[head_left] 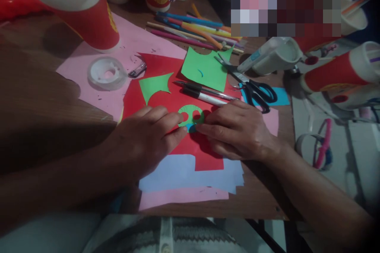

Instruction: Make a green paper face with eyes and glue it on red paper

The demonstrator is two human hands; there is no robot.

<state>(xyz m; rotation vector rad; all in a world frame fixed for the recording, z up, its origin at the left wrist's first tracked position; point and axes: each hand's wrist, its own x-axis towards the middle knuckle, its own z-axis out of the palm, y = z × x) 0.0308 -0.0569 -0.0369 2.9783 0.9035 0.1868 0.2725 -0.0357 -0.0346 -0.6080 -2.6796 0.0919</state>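
Low over the red paper [209,160], a small round green paper face [190,109] sits between my two hands. It has two round eye shapes with red in them, and a blue paper mouth [190,128] at its lower edge. My left hand [148,132] grips the face's left side, thumb and fingertips at the rim and the mouth. From the right, my right hand [237,130] pinches the other edge near the mouth. A black-capped marker [204,97] and a pen [208,90] lie just beyond. Green paper scraps [156,85] are close by.
Black-handled scissors [255,89] rest across green paper [204,69]. A tape roll [107,73] and a red cup [89,19] stand on pink paper [71,69]. Coloured sticks [192,27] lie at the back. Blue-white sheets [178,172] reach toward the table's front edge.
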